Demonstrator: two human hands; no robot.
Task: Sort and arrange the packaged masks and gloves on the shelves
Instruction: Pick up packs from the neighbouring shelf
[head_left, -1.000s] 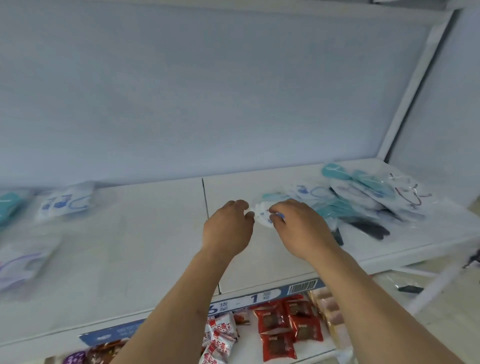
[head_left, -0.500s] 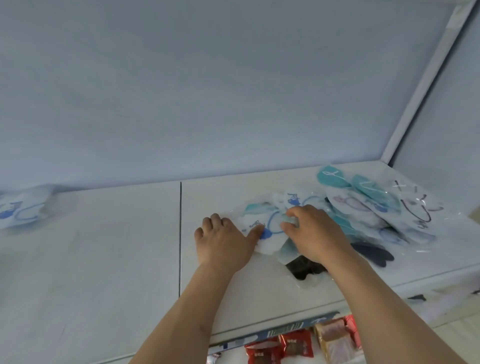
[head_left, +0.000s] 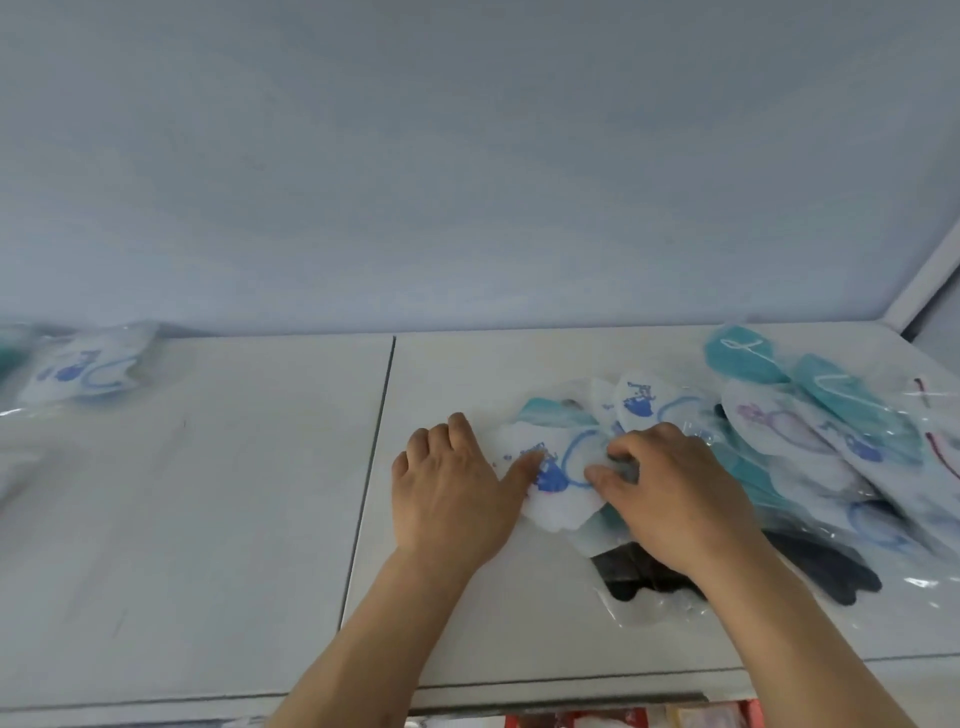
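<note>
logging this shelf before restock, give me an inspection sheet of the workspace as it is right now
surface: white shelf, two panels meeting at a dark seam.
job's things: white mask packet with blue print under both hands; heap of teal and white mask packets at right; black glove packet at front; blurred mask packet far left.
clutter: red snack packs on the shelf below.
grippers: left hand flat, thumb on the packet; right hand fingers curled on it.
cables: nothing seen.
surroundings: pale back panel; white upright.
</note>
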